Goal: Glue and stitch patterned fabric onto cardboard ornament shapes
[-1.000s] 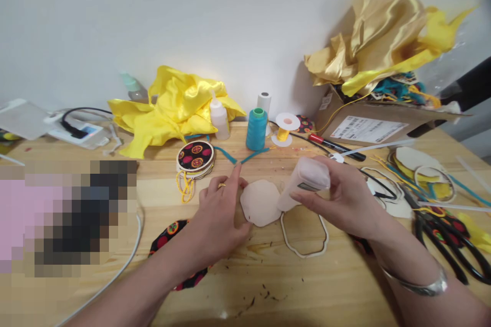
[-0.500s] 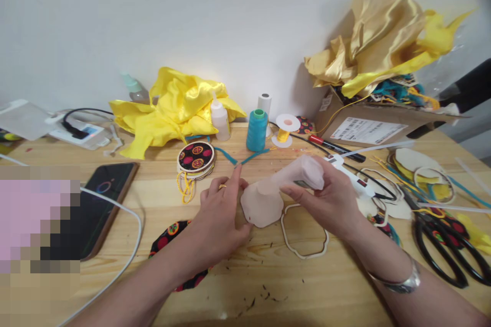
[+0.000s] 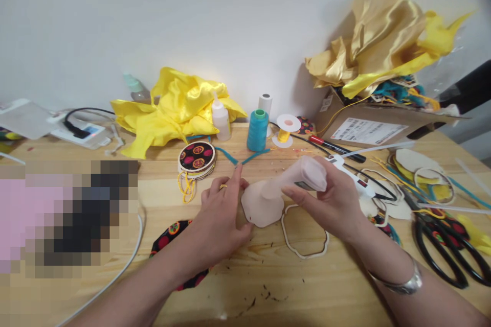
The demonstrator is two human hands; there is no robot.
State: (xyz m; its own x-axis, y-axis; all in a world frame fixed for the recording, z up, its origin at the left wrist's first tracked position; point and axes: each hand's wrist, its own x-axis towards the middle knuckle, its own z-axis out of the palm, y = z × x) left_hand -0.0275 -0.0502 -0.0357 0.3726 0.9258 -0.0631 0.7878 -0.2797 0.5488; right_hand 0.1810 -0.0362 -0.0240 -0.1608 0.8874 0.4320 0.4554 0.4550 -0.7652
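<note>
My right hand [image 3: 333, 196] is closed around a translucent white squeeze bottle [image 3: 297, 179]. The bottle is tilted, its narrower end down to the left over a flat pale piece with a scalloped edge [image 3: 263, 214]. That piece lies on the wooden table, and my left hand [image 3: 224, 209] grips its left edge between thumb and fingers, index finger stretched along the far side. What leaves the bottle's tip, if anything, cannot be made out. A thin scalloped ring [image 3: 284, 235] lies just right of the piece. Patterned dark fabric [image 3: 171, 237] is partly hidden under my left forearm.
Behind my hands stand a teal thread cone [image 3: 258, 132], a yellow thread spool [image 3: 284, 135] and a small bottle [image 3: 220, 122] beside yellow satin [image 3: 172, 112]. Black-handled scissors [image 3: 441, 250] and wooden cutouts lie right, before a cardboard box [image 3: 368, 125]. A white cable [image 3: 130, 255] curves left.
Both hands hold nearly the same pose, with the bottle still tilted over the pale piece. The blurred patch at left now covers the phone.
</note>
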